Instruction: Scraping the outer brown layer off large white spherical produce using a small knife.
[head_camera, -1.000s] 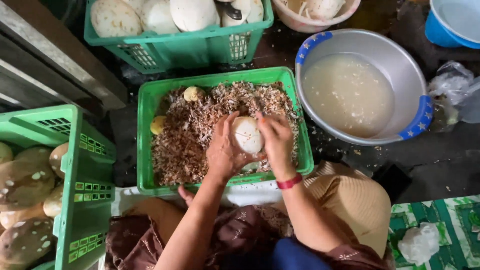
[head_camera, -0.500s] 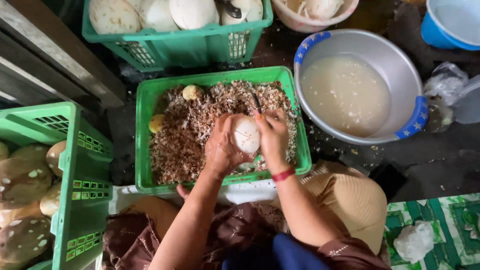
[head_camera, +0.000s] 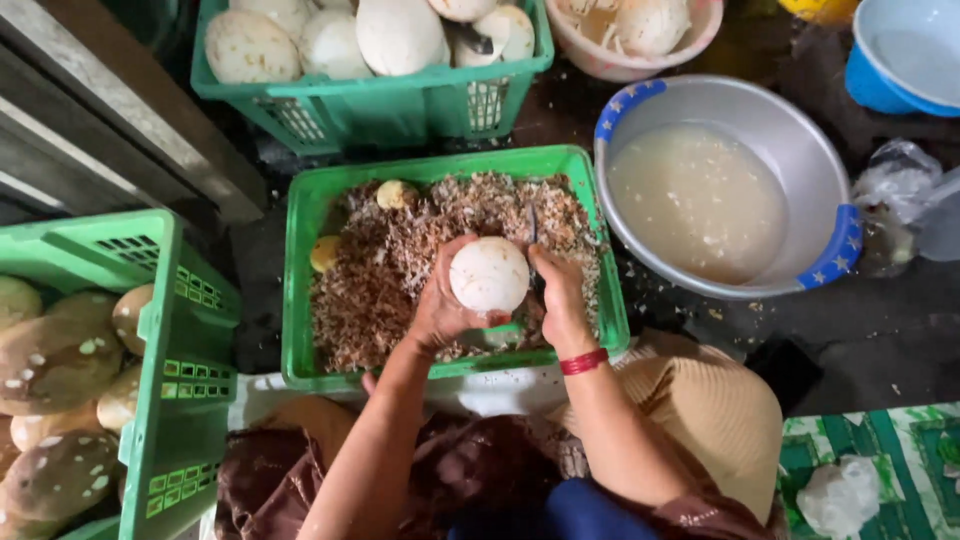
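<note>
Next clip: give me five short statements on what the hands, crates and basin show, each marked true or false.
1. The left hand holds a peeled white coconut. True.
2. The right hand is empty. False: it grips a knife, blade up.
3. The middle crate under the hands holds brown shavings. True.
4. The metal basin is dry. False: it holds cloudy liquid.
5. The crate at left holds white peeled coconuts. False: its coconuts are brown and unpeeled.
</note>
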